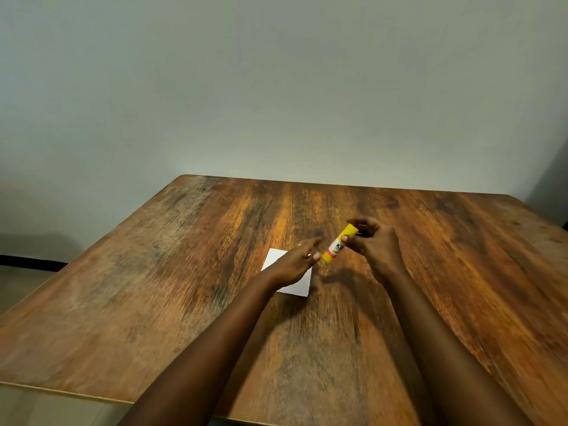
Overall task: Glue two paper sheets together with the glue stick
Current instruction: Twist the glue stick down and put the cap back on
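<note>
A yellow glue stick [338, 244] with a white label is tilted in the air above the table, its cap on. My right hand [373, 244] grips its upper end with curled fingers and thumb. My left hand [296, 262] is stretched out with straight fingers just left of the stick's lower end, its thumb tip close to the stick. It hovers over a small white paper [299, 285] lying flat on the wooden table [184, 287], and hides most of that paper. Whether one or two sheets lie there I cannot tell.
The wooden table runs to a plain wall at the back. Its left edge drops off to the floor at the left. A ring is on one finger of my left hand.
</note>
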Motion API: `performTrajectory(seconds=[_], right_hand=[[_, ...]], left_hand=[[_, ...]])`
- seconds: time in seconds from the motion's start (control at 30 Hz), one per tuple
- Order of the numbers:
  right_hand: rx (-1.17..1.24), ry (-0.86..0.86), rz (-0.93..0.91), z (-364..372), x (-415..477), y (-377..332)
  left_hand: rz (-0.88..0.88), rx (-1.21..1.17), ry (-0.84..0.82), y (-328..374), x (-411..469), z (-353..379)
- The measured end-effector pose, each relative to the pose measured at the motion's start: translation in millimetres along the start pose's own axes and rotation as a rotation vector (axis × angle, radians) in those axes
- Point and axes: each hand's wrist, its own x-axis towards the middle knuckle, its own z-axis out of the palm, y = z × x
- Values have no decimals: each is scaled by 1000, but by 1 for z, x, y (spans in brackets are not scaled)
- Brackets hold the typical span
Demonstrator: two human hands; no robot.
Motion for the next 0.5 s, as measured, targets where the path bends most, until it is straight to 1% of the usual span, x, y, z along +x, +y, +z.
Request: performTrajectory(seconds=[0.07, 0.13, 0.17, 0.23, 0.37, 0.5], right_hand=[[-180, 22, -23, -4, 0, 9], [-314, 40, -50, -6, -1, 16], [-355, 45, -56, -5, 0, 19], [-418, 44, -55, -5, 3, 24], [-496, 29, -72, -3, 11, 31], [-536, 3, -100, 0, 12, 36]], left_hand=[[-86, 294, -37, -12, 0, -5], [-236, 468, -85, -25, -2, -6], [-296, 500, -108, -30, -1, -5], [-350, 525, -135, -38, 1, -1], [-369, 512, -136, -49, 8, 6], [-393, 481, -76, -55, 18, 11]])
